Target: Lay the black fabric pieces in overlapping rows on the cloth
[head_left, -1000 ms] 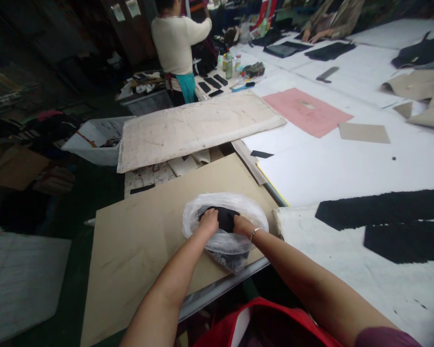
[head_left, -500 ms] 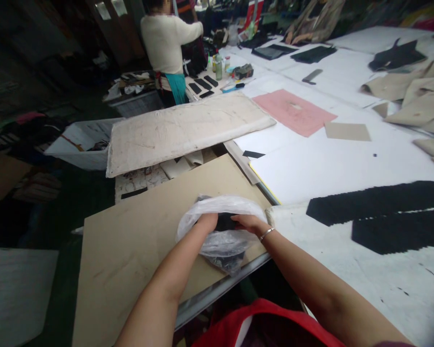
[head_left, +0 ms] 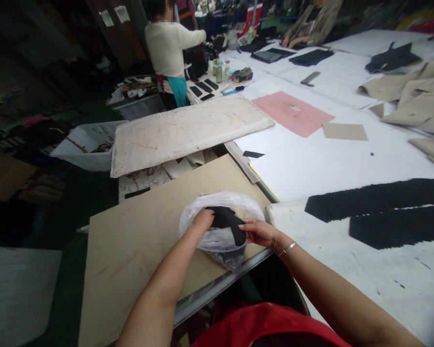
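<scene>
While keeping the left hand (head_left: 203, 220) at the black piece (head_left: 224, 218), with fingers too hidden to judge, now brings its right end over the near side of the plastic bag (head_left: 219, 237), clamped in fingers of the right hand (head_left: 262, 233), so partly out.

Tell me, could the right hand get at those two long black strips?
Likely yes: nothing visible stands between the right hand and the strips, though it pinches a black piece.

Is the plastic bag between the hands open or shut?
Open: the plastic bag gapes at the top, exposing a black piece held by the right hand.
</scene>
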Available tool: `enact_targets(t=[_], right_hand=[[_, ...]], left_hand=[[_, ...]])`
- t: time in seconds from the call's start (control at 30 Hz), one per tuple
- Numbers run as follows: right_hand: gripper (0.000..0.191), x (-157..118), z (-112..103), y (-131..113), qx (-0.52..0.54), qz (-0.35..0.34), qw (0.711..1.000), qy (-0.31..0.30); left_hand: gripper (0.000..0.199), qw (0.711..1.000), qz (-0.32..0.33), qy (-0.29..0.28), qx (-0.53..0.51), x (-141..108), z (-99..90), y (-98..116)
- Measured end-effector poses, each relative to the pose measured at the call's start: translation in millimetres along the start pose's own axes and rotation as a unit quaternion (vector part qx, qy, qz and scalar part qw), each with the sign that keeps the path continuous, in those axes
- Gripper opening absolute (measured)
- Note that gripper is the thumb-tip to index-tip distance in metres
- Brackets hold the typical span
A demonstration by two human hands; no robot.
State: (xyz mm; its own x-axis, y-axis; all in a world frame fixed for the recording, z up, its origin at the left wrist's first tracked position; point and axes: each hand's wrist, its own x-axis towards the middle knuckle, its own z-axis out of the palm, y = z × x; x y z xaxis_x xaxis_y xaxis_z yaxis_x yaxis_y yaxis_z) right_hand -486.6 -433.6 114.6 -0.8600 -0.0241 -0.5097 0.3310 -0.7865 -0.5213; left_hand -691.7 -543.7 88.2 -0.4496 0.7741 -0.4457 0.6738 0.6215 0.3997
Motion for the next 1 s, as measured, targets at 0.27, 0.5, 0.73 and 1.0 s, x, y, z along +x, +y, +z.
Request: enact_targets(t=[0.27,0.5,0.73,1.0], right_hand=[[0.028,-60.5,-7.1,12.3,-0.004,-0.086,0.985,0.151],[0.029,-72.2,11.6,8.6,-0.03,-0.13,0.982,0.133],[0.033,-81.1,31.3,5.1,-0.065,-0.204,0.964,0.156],[0.023,-110.5,61.9,-28.8,-0.35,-0.337,0.818,0.307]], left_hand=[[0.022,0.896,-0.014,-0.034,-0.442,-32.1,-12.3,5.4],[0.023,0.731,-0.036,-0.106,-0.674,-67.5,-14.1,26.3],[0.023,0.692,-0.005,-0.091,-0.716,-90.4,-6.9,51.8],[0.031,0.745,0.042,-0.023,-0.666,-117.1,-5.4,96.3]])
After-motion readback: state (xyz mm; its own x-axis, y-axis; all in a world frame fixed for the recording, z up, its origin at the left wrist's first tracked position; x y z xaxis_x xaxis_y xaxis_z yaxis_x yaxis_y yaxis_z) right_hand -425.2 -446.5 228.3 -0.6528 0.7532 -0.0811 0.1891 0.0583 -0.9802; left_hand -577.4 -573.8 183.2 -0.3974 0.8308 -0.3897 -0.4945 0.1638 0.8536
